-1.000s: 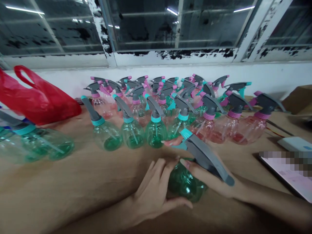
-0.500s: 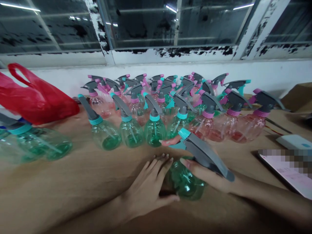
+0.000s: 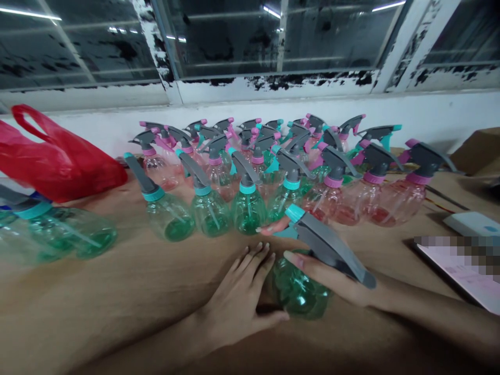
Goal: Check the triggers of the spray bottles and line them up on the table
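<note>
A green spray bottle point(image 3: 302, 291) with a grey trigger head and turquoise nozzle stands at the front of the table. My right hand point(image 3: 326, 273) is wrapped round its neck, the thumb on the near side and a finger showing by the turquoise trigger; the other fingers are hidden behind it. My left hand point(image 3: 248, 291) lies flat with fingers stretched out, just left of the bottle's body. Its thumb points toward the bottle's base; whether it touches I cannot tell. Beyond the hands stands a front row of green bottles point(image 3: 213, 216) and pink bottles point(image 3: 398, 203).
More spray bottles point(image 3: 242, 138) crowd behind, up to the white wall. On the left are green bottles point(image 3: 94, 229) and a red plastic bag point(image 3: 66, 156). A phone point(image 3: 461, 271), a white box-shaped device point(image 3: 474, 224) and a cardboard box point(image 3: 478, 153) lie at the right.
Very little differs. My right thumb has shifted slightly left on the bottle; my left hand keeps its flat pose, and the view has moved a touch.
</note>
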`<state>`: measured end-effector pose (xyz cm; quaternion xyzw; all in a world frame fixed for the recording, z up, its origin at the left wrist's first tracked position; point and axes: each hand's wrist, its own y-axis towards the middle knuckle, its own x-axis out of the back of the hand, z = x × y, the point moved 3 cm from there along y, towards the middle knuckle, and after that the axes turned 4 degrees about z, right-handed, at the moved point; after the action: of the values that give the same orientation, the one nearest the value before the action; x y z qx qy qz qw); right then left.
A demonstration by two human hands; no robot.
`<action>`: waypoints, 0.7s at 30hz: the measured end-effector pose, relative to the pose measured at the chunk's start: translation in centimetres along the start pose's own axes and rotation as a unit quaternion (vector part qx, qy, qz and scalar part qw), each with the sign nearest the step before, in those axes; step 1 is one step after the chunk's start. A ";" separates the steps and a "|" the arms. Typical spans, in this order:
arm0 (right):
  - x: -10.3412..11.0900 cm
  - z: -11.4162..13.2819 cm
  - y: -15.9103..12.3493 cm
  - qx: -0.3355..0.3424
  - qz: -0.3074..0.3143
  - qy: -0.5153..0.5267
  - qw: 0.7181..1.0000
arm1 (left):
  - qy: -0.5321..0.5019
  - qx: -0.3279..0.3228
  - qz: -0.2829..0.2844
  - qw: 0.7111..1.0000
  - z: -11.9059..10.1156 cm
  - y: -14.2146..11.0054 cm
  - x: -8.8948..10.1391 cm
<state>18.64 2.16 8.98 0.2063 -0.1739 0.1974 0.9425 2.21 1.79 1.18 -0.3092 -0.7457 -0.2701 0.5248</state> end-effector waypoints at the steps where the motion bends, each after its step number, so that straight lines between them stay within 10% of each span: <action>1: 0.0 0.0 0.0 -0.002 0.005 0.018 1.000 | 0.004 0.002 0.000 1.000 0.0 0.0 0.0; 21: 0.6 -0.4 0.3 -0.012 -0.014 0.004 1.000 | 0.010 -0.008 -0.005 1.000 0.3 0.0 0.1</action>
<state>19.08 2.77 8.96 0.1968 -0.1699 0.1830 0.9481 2.01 2.03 1.19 -0.3066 -0.7396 -0.2817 0.5288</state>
